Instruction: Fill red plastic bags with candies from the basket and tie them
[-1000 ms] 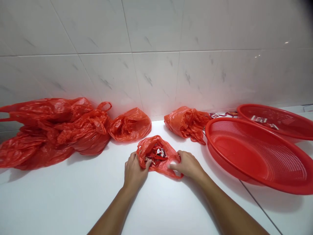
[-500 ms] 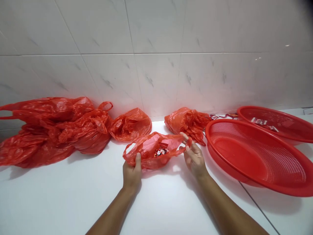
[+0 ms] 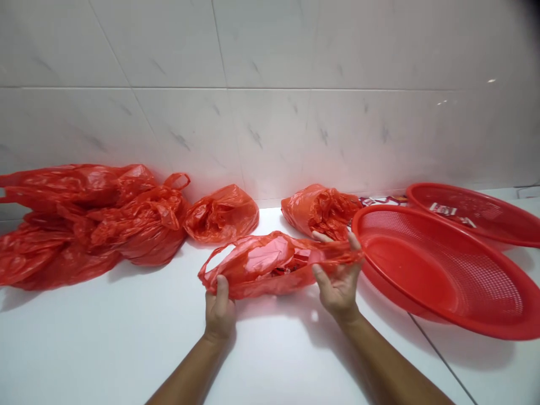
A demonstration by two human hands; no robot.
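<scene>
One red plastic bag (image 3: pixel 280 281), thin-walled, mouth spread, is held stretched sideways over the white desk (image 3: pixel 270 360), at centre; dark red packets (image 3: pixel 291 270), partly hidden, are seen inside. Its left end is gripped by the left hand (image 3: pixel 220 315), the thumb laid on the near side. Its right end is caught between the thumb and spread fingers of the right hand (image 3: pixel 340 289); how tightly cannot be told. Behind, near a wall (image 3: pixel 270 124) of pale marbled tiles, are placed one crumpled left rear bag (image 3: pixel 223 214) and one crumpled right rear bag (image 3: pixel 314 207), set apart from each other. One heap of red bags (image 3: pixel 126 230) is piled at the far left, just beside the left rear bag. At the right are stood one red perforated near basket (image 3: pixel 405 270) and, partly covered by it in view, one similar far basket (image 3: pixel 498 211), in which small printed packets (image 3: pixel 442 209) are contained
</scene>
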